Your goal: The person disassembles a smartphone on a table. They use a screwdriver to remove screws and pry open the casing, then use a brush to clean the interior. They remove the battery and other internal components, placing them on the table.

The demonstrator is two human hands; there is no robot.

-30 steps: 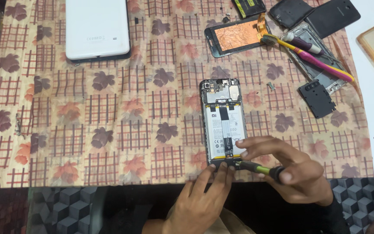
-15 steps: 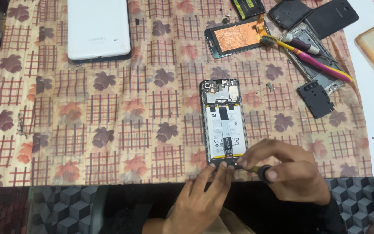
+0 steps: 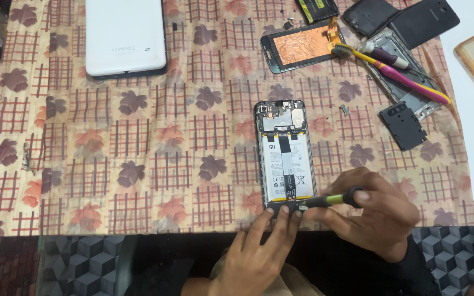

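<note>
The right hand [image 3: 377, 216] is wrapped around a small screwdriver [image 3: 330, 200] with a black and yellow-green handle, thumb capping the butt end and fingers curled along the shaft, tip angled down at the bottom edge of the opened phone [image 3: 285, 156]. The left hand [image 3: 259, 246] isn't gripping anything, just 2 or 3 fingertips [image 3: 284, 210] pressed flat on the phone's lower edge to pin it against the cloth.

The phone lies face down with its back off, near the front middle of the table, white battery and a black flex strip showing, camera module at the far end. It looks light and stiff but pretty delicate like this: the frame edges seem like the safe place to hold, not the battery or that ribbon. Any screws there would be tiny and easy to lose, and the driver tip could probably skate off onto the board.

Underneath is a soft, matte tablecloth [image 3: 138, 164] with brown leaves and red checks, which likely gives decent grip. Further out: a glossy white tablet back [image 3: 124, 35] at top left, a phone screen part with a coppery back [image 3: 300, 46], a yellow and pink toothbrush [image 3: 396, 74] lying over a bare metal frame, a small black plate [image 3: 402, 125], and 2 dark back covers [image 3: 407, 19] at top right.
</note>
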